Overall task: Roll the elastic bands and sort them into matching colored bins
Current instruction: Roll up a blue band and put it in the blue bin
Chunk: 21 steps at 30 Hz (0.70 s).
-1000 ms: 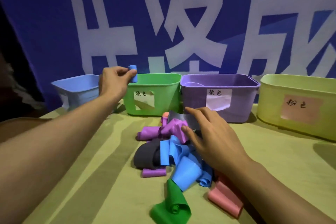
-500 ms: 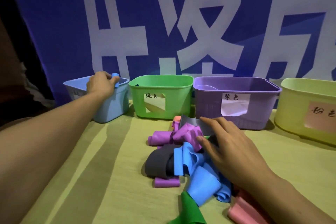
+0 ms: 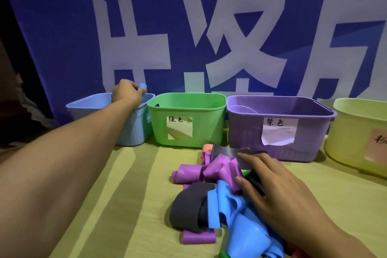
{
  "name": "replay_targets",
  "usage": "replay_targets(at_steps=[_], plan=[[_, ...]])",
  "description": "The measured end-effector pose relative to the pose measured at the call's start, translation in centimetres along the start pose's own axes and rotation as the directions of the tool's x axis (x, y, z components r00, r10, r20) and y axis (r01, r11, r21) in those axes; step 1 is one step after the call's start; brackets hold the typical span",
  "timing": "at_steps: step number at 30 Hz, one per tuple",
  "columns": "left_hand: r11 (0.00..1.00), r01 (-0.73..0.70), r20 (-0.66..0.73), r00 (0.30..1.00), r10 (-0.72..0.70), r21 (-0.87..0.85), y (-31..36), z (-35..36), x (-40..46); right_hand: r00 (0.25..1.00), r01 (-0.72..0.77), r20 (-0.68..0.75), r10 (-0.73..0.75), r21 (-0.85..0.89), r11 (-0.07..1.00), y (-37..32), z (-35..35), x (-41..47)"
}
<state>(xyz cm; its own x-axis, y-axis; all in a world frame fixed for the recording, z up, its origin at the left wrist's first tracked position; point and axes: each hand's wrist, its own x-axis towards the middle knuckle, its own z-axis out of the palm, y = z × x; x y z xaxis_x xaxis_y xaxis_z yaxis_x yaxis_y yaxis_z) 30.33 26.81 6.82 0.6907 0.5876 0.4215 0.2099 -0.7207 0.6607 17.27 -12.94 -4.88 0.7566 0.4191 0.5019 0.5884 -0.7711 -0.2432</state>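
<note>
Elastic bands (image 3: 222, 192) lie in a loose tangled pile on the table: flat, matte, rubbery strips in purple, blue, dark grey, with a bit of orange-pink at the far edge and green at the near edge. Some are curled into partial loops; one small purple roll (image 3: 198, 236) sits at the pile's near-left side, touching the grey strip. Rolled blue band (image 3: 142, 86), a short tight cylinder, is pinched between thumb and curled fingers of the left hand (image 3: 126, 92), held over the blue bin (image 3: 134, 132), above its rim near the right-hand wall. Right hand (image 3: 278, 192) rests on the pile, fingers nearly straight and spread, fingertips on a grey strip (image 3: 234, 153) and thumb against the purple and blue bands; no closed grip visible. Four smooth plastic bins with rounded corners stand in a row at the back, close side by side: blue, green bin (image 3: 186, 119), purple bin (image 3: 280, 130), pale yellow-green bin (image 3: 360, 136). The green, purple and yellow-green bins carry paper labels with handwritten characters. Table surface (image 3: 129, 195) is covered in a yellow-green cloth with darker stripes. Behind the bins hangs a blue banner (image 3: 62, 27) with large white characters. Lighting dim.
</note>
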Motion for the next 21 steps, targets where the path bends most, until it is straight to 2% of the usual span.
replay_targets(at_steps=[7,10,15,18,21], plan=[[0.986,0.061,0.057,0.996,-0.071,0.156,-0.7,-0.5,1.1,0.999,-0.015,0.036,0.015,-0.009,1.000,-0.2,-0.4,0.2],[0.991,0.008,0.100,0.995,-0.022,0.137,-0.7,-0.8,0.8,0.999,-0.036,0.027,0.036,-0.003,0.999,-0.1,-0.4,0.1],[0.998,-0.048,0.031,0.998,0.049,-0.032,0.1,-2.1,-1.1,0.999,-0.050,-0.012,0.050,-0.001,0.999,0.2,-0.7,0.2],[0.973,-0.110,-0.020,0.994,0.109,-0.202,1.8,-2.5,-3.7,0.998,-0.064,-0.025,0.065,0.010,0.998,0.4,-1.2,0.2],[0.910,-0.119,0.041,0.988,0.147,-0.396,4.7,-1.9,-8.6,0.994,-0.098,-0.041,0.100,0.042,0.994,0.8,-1.7,0.2]])
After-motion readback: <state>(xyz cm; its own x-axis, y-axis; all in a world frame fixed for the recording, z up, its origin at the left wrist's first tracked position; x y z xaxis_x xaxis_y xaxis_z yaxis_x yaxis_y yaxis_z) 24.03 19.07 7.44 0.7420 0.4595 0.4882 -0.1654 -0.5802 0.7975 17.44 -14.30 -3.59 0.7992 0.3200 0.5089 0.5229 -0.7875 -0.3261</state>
